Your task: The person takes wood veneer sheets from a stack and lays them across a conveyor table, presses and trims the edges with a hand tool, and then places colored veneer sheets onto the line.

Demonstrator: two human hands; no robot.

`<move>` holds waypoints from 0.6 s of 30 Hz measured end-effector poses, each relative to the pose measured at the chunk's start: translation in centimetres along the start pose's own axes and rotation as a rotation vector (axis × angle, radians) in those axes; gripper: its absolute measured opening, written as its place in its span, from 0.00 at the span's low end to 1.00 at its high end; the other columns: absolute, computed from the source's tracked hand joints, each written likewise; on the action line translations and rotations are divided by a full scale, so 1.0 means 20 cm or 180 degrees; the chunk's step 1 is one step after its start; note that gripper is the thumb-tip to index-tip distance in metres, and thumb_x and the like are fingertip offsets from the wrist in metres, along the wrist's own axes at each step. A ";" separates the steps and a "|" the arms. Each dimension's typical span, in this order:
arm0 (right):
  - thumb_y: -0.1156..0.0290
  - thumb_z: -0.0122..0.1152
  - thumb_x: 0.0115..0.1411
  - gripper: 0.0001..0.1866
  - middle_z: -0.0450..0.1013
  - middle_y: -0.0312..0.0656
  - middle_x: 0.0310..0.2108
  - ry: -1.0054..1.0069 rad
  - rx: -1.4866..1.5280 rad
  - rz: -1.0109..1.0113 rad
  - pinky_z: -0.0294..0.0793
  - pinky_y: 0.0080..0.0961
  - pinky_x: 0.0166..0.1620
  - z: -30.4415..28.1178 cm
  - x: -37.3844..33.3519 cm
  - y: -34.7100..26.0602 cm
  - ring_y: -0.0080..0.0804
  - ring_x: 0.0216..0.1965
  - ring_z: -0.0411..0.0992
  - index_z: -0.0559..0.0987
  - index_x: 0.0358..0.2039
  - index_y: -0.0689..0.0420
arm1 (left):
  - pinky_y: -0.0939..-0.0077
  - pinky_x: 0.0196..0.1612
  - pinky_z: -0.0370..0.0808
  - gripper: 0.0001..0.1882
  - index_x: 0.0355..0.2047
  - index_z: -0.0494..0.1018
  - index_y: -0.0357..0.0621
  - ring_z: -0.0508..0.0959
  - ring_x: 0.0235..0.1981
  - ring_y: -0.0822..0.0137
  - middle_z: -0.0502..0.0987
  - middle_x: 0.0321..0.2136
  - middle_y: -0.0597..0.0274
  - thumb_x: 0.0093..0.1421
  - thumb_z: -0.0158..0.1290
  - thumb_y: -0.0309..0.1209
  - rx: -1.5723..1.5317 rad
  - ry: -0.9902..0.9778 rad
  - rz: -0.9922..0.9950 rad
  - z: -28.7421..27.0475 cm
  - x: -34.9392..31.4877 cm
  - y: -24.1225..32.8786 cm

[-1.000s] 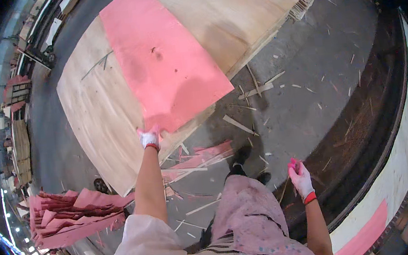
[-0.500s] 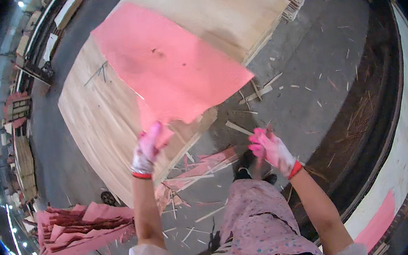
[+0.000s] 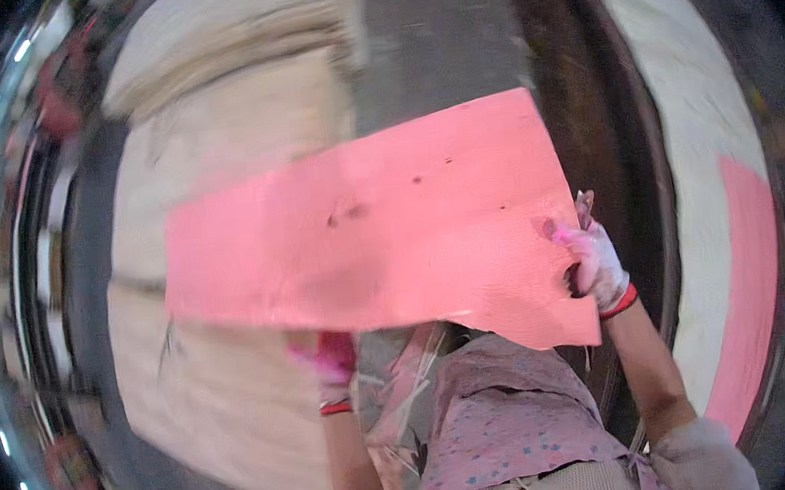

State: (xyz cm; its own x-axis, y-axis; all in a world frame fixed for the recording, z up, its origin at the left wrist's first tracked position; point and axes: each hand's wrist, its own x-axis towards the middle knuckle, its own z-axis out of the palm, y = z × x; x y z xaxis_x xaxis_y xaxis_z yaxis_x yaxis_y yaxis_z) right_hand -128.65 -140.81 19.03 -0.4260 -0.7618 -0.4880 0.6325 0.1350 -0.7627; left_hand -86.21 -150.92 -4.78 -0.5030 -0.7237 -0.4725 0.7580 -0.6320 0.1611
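Observation:
A large pink-dyed wood veneer sheet is held up in front of me, with a few dark knots and a ragged, notched end at the right. My right hand, in a white glove with pink-stained fingers, grips that end near the notch, thumb over the top face. A thin brownish piece pokes up beside its fingers; its kind I cannot make out. Under the sheet's near edge is my left hand, gloved alike and blurred, its fingers partly hidden behind the veneer as it holds the sheet.
Stacks of pale veneer lie low at the left and beyond the sheet. Wood scraps litter the floor near my apron. On the right runs a dark trough-like strip, then a long pale surface bearing another pink sheet.
The pink sheet has come off the pale stack and swung right, across my front. My right hand has taken hold of its ragged end; my left has shifted right and lower, under its near edge.

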 end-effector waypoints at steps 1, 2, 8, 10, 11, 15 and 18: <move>0.73 0.62 0.54 0.18 0.74 0.39 0.41 0.0278 -0.0225 -0.0241 0.72 0.25 0.43 -0.13 -0.08 -0.10 0.27 0.40 0.73 0.75 0.46 0.60 | 0.57 0.63 0.53 0.55 0.63 0.54 0.46 0.58 0.61 0.58 0.59 0.61 0.56 0.47 0.32 0.77 0.0251 0.0144 0.0421 0.14 0.07 -0.01; 0.73 0.62 0.54 0.18 0.74 0.39 0.41 0.0551 -0.0117 -0.0428 0.72 0.25 0.43 -0.29 -0.16 -0.18 0.27 0.40 0.73 0.75 0.46 0.60 | 0.58 0.60 0.58 0.45 0.60 0.59 0.49 0.63 0.57 0.60 0.63 0.58 0.60 0.56 0.29 0.70 0.0386 0.0622 0.0534 0.10 0.12 0.05; 0.72 0.63 0.55 0.16 0.69 0.30 0.36 0.1307 -0.0913 -0.0881 0.67 0.17 0.41 -1.23 -0.85 -0.23 0.17 0.36 0.67 0.70 0.43 0.57 | 0.59 0.46 0.73 0.29 0.60 0.57 0.51 0.69 0.50 0.59 0.65 0.55 0.58 0.64 0.36 0.51 0.3403 0.0212 -0.0511 0.40 0.17 -0.31; 0.71 0.65 0.53 0.17 0.67 0.28 0.34 0.1344 -0.0512 -0.1443 0.65 0.17 0.41 -1.54 -1.18 -0.11 0.15 0.37 0.64 0.69 0.41 0.55 | 0.61 0.47 0.72 0.28 0.57 0.60 0.46 0.70 0.50 0.59 0.65 0.54 0.55 0.60 0.45 0.45 0.4417 0.0068 -0.2792 0.91 0.19 -0.53; 0.71 0.65 0.52 0.18 0.68 0.30 0.36 0.1690 -0.0390 -0.1237 0.65 0.17 0.41 -1.61 -1.36 -0.07 0.16 0.37 0.64 0.69 0.42 0.56 | 0.62 0.47 0.72 0.28 0.56 0.61 0.43 0.70 0.49 0.59 0.65 0.54 0.54 0.58 0.50 0.42 0.4888 0.0092 -0.3949 1.15 0.18 -0.70; 0.65 0.63 0.55 0.25 0.71 0.35 0.40 0.2931 0.0123 -0.1314 0.69 0.21 0.45 -1.86 -2.10 0.17 0.23 0.42 0.69 0.69 0.51 0.63 | 0.58 0.49 0.72 0.22 0.54 0.63 0.44 0.71 0.49 0.61 0.69 0.50 0.57 0.62 0.46 0.37 0.5778 -0.3398 -0.3233 1.21 0.50 -1.13; 0.72 0.60 0.58 0.20 0.73 0.39 0.44 0.3378 -0.0148 -0.1425 0.69 0.20 0.50 -2.16 -2.59 0.51 0.25 0.45 0.71 0.70 0.50 0.65 | 0.56 0.50 0.70 0.30 0.58 0.60 0.34 0.71 0.49 0.55 0.67 0.53 0.47 0.59 0.51 0.38 0.3975 -0.2746 -0.0225 1.24 0.42 -1.62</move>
State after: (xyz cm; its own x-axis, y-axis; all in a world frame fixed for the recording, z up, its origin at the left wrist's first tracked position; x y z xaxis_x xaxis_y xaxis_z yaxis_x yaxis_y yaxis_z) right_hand -128.06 -72.63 18.21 -0.9501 0.1663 -0.2640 0.2720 0.0271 -0.9619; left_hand -125.34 -143.44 7.50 -0.9393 -0.3387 0.0542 0.1189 -0.1734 0.9777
